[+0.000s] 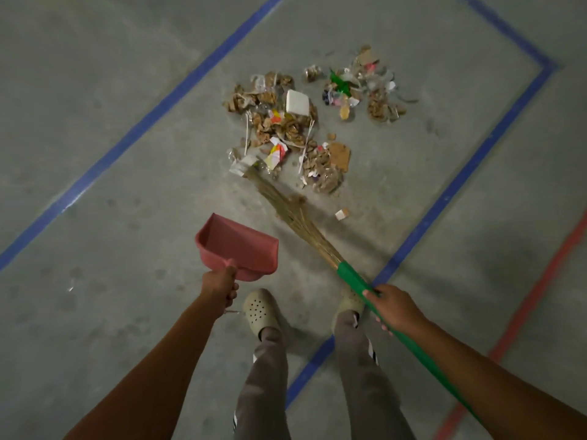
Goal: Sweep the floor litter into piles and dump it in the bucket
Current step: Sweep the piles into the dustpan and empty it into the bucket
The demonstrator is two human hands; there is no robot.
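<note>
**Broom at the litter's edge**

Litter (286,122) lies heaped on the concrete floor (95,122) inside blue tape lines (152,112). Right hand (397,308) grips the green-handled broom (352,277), bristles touching the pile; left hand (219,282) grips the pink dustpan (238,246).

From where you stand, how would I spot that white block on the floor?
Look inside the blue tape outline on the floor, at the larger litter pile on the left, beyond the broom tip. Toward its far side sits the white block, the only smooth, square piece among crumpled brown scraps.
</note>
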